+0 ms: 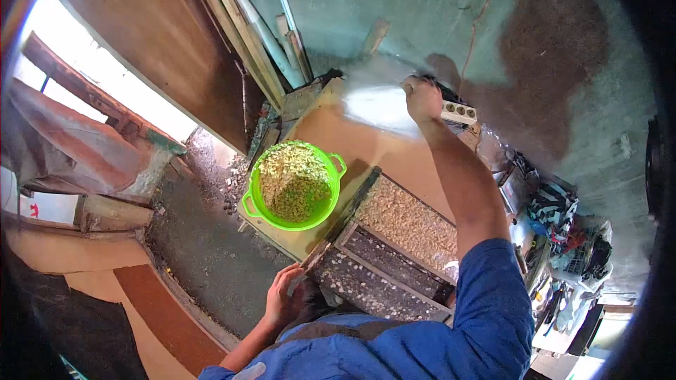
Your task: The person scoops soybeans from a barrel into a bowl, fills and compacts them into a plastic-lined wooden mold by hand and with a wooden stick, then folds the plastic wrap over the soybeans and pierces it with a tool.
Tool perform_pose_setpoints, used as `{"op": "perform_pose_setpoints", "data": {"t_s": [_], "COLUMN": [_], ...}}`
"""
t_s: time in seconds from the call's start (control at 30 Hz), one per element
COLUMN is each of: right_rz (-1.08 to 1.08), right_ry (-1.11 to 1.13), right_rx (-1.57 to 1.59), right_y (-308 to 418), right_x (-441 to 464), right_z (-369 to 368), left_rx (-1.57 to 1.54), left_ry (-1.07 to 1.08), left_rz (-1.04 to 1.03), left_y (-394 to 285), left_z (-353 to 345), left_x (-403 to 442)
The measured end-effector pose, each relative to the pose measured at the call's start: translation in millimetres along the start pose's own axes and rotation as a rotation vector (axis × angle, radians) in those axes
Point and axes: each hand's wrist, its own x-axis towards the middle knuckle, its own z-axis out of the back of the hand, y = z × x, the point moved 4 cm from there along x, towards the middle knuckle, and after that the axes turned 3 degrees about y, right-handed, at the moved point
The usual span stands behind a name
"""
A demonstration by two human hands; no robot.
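Head view: rectangular flake-strewn tray (397,265)

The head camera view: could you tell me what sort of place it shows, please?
Probably a rough workshop: a green basin of pale pieces, a framed tray spread with similar bits, planks by a stained wall.

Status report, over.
Left hand at tray frame. Right hand at blurred white thing, grip unclear. Green basket part-filled. Power strip beside right hand.

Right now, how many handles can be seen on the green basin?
2. The first handle is on the right of the green basin as pictured; the second handle is at lower left. Neither is hidden.
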Motion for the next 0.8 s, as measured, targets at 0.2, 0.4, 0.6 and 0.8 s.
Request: {"op": "perform_pose_setpoints", "data": {"t_s": [0.2,0.4,0.6,0.8], "right_rz": [0.017,0.128,-0.055,-0.319], "right_ry": [-0.125,-0.365,-0.422,0.007], "right_rx": [0.313,0.359,0.358,0.721], "right_y": [10,32,53,46], "right_x": [4,-78,-259,-425], "right_z": [85,173,273,317], "left_rx": [0.034,0.002,-0.066,0.029], "left_ry": [0.011,0.015,0.043,-0.465], "left_rz": [-0.065,-0.110,-0.133,-0.715], "left_y": [-19,-52,-74,-170], "left_z": [3,4,3,72], "left_x": [6,10,1,14]}}
